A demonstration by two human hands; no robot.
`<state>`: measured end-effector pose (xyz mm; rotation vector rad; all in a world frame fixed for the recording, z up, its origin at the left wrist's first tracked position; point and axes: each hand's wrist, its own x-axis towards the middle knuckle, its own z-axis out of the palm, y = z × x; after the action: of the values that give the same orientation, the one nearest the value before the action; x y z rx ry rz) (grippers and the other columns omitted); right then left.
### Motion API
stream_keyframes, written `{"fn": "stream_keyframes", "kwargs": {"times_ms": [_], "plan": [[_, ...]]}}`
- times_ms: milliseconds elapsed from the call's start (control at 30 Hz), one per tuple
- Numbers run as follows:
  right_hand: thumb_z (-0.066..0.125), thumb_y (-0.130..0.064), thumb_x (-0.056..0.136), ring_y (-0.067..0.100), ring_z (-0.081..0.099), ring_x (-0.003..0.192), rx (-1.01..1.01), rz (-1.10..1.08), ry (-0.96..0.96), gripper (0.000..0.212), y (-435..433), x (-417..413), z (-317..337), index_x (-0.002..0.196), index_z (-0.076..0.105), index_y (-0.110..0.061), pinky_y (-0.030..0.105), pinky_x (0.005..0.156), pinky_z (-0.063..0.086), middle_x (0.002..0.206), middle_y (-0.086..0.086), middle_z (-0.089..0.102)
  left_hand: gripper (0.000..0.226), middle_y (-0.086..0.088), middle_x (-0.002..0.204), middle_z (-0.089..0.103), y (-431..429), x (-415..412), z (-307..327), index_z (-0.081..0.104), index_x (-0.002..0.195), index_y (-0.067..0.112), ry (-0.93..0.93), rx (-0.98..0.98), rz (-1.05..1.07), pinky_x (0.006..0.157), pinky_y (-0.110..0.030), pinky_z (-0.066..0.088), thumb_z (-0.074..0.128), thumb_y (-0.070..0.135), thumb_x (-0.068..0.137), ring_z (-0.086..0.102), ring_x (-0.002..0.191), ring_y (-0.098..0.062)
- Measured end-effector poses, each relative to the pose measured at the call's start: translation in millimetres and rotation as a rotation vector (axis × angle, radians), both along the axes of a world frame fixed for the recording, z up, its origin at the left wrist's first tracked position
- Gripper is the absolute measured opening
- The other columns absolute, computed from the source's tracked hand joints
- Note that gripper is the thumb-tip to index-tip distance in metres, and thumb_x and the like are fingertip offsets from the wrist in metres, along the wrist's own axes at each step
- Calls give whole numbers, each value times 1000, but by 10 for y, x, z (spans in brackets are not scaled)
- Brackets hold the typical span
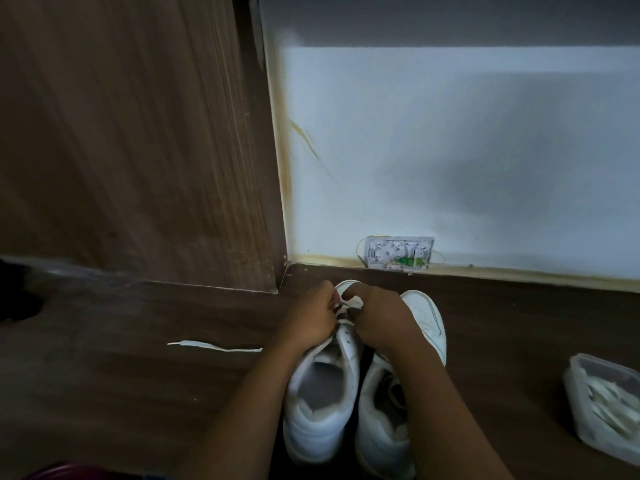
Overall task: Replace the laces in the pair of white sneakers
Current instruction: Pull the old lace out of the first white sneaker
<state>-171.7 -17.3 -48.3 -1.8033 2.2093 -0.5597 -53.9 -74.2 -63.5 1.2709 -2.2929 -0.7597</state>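
Bridging left hand (313,318), right hand (381,318): lace (352,302)

A dark brown wooden floor (138,393) meets a tall wood-grain panel (121,133) on the left and a pale bluish-white wall (450,150) on the right, the two joining in a corner. A yellowish-brown stain (282,161) runs down the wall's left edge and along its foot, where a small open junction box (400,252) with green parts and thin yellow wire sits touching the floor line. The light is dim, with a grey band of shadow (450,26) across the top of the wall and a softer one at its right.
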Motion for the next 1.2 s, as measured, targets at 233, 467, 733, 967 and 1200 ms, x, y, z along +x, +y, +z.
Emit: {"fn": "stream_keyframes", "kwargs": {"times_ms": [233,467,733,967,1200], "plan": [[53,-26,90,25,59,100,-12,-4,-32,10,-17,12,57,88,62,-21,25,71,34,104,6,66,24,-2,72,50,-23,-11,81,50,79,23,304,255,-16,64,-27,36,56,1,87,45,68,-14],[50,-13,88,25,60,96,-87,-80,-114,22,-1,25,30,73,55,-28,22,66,31,97,5,67,24,4,59,53,2,75,310,62,66,14,252,249,-5,56,-22,34,55,6,87,45,55,-6],[49,-10,86,24,61,96,-53,-87,-118,20,9,32,28,77,60,-24,21,69,35,98,5,68,23,-2,68,55,4,267,396,52,61,17,-319,6,122,62,-28,37,58,30,79,56,71,-20],[49,-11,86,25,59,96,-20,-116,-117,26,-9,1,32,65,43,-26,22,67,33,96,5,66,28,-4,55,49,-82,395,481,50,59,10,797,483,216,58,-29,48,56,-5,82,49,49,-14],[67,-36,80,19,62,84,-209,-91,-162,17,70,109,200,83,58,-21,24,65,40,84,-1,66,28,-1,62,49,32,218,577,61,82,10,958,676,-62,47,-21,25,38,0,93,32,46,-8]]}}
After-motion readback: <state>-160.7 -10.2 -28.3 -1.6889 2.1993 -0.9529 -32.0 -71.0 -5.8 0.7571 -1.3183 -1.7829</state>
